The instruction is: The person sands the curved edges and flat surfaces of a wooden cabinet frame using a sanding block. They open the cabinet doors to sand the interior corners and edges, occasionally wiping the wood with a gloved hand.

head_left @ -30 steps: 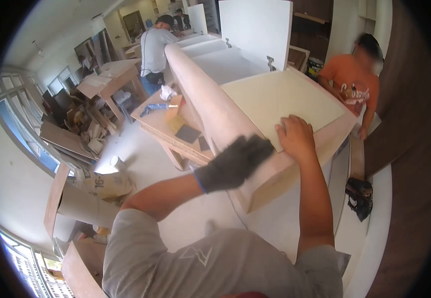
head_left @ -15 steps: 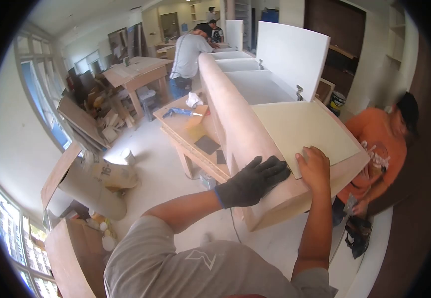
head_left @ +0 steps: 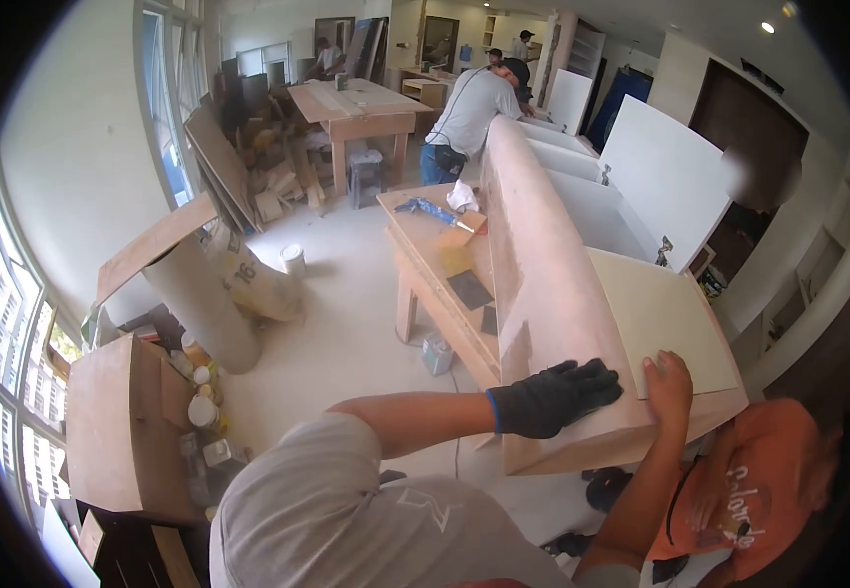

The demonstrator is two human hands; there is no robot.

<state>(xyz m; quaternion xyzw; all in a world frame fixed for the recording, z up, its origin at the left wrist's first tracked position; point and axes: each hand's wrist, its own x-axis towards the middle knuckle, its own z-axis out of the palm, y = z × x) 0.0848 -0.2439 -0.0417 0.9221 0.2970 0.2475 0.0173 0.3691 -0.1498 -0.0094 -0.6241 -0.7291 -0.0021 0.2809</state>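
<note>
My left hand point(head_left: 557, 397), in a dark glove with a blue cuff, lies flat on the bare wooden rim of a long cabinet point(head_left: 560, 304), its fingers stretched out. Whether anything lies under that palm is hidden. My right hand point(head_left: 670, 387) is bare and rests with thumb and fingers apart on the near corner of a cream lid panel point(head_left: 668, 314). This panel lies closed on the cabinet's near end. Beyond it, a white door point(head_left: 655, 176) stands raised on metal hinges over an open compartment.
A low wooden table point(head_left: 420, 257) beside the cabinet bears a blue tool point(head_left: 427, 209), a white cloth point(head_left: 462, 196) and dark square sheets point(head_left: 469, 290). One person in orange point(head_left: 749, 480) is close at right; another in grey point(head_left: 469, 113) leans over the far end. A wooden box point(head_left: 111, 421) stands left.
My view has swung left and up, so the cabinet sits further right. The gloved hand has shifted slightly on the rim. Lower down now, the orange-shirted person is bent near the cabinet's end.
</note>
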